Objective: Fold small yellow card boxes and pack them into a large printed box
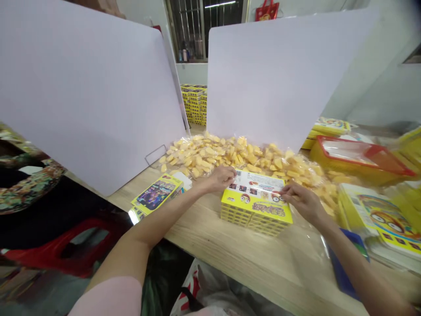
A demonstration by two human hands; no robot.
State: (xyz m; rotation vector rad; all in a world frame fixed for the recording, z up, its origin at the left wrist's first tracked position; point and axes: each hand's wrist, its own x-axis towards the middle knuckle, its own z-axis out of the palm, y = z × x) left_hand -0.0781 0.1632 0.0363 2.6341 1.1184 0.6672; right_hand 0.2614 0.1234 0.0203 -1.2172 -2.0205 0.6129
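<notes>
A yellow cardboard display box point(256, 204) sits on a pale wooden table point(210, 245) at lower center of the frame. Its front shows a cartoon face with round eyes, its top carries a white printed panel of small pictures, and its sides look ridged, like stacked layers. The person's left hand point(221, 179) is curled, fingers gripping the box's upper left edge. The right hand point(304, 202) grasps the panel's right edge, with fingertips point(284, 189) pinched against the card.

Just behind the box, a large transparent plastic bag point(210, 154) lies spread across the table, crinkled and glossy. It holds a heap of small, rounded yellow pieces, perhaps food, though the material is hard to tell. To the right sits a yellow tray with a red rim point(348, 160), lined with shiny film. Glossy yellow printed packaging point(381, 217) lies at the right edge of the frame, and a flat printed card point(156, 193) lies left of the hands.

Two smooth white partition boards point(279, 74) rise behind the table, and stacked yellow boxes point(194, 105) stand in the gap between them. A red plastic stool point(62, 245) sits at lower left.
</notes>
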